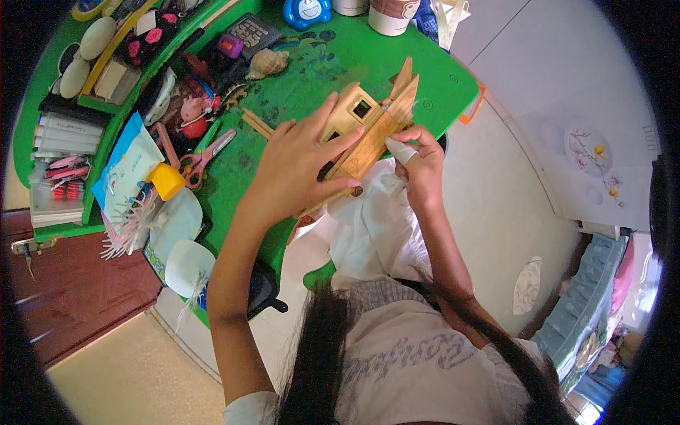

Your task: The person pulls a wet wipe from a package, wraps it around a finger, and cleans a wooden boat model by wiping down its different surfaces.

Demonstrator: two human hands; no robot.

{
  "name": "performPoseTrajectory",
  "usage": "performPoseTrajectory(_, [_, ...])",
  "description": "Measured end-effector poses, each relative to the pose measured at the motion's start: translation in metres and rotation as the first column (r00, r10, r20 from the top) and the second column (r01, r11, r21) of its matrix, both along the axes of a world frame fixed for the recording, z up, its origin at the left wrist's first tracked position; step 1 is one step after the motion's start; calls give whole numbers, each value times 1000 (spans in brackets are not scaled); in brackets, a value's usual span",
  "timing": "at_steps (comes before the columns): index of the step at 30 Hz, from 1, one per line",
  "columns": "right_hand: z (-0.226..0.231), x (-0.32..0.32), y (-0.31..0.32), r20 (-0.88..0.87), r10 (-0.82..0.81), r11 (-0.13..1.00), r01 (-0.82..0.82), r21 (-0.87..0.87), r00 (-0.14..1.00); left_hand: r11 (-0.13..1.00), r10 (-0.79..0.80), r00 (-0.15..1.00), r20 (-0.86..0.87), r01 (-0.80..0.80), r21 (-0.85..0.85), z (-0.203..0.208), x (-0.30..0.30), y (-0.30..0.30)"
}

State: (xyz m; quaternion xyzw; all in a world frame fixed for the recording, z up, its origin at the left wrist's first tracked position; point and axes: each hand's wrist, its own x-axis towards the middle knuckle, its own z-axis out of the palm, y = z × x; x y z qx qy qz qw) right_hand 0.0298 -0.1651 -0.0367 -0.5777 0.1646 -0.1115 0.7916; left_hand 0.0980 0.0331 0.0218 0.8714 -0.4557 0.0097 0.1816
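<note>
A light-brown wooden model with square window cutouts is held tilted over the front edge of the green table. My left hand lies across its left side, fingers spread round it and gripping it. At its right side my right hand has its fingers closed, with a small white piece like folded tissue between thumb and fingers, pressed against the wood. Pointed wooden parts stick up at the model's far end. The undersides of the model and some fingertips are hidden.
Pink scissors, a blue-and-white packet, a yellow block and a shell lie on the table's left part. A paper cup and a blue toy stand at the back. Shelves with pens line the left.
</note>
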Motion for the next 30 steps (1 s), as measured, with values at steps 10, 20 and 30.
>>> performPoseTrajectory(10, [5,6,-2,-24,-56,998,56,-14,998,1000,-3,1000,7,3,-25,-1,-1,1])
performPoseTrajectory(20, [-2,-8,8,-5,20,993,-21,-116,1000,1000,-1,1000,-4,1,-23,-2,0,2])
performPoseTrajectory(30, [7,4,-5,-74,13,1000,-15,-23,997,999,-11,1000,8,11,-30,-4,1,3])
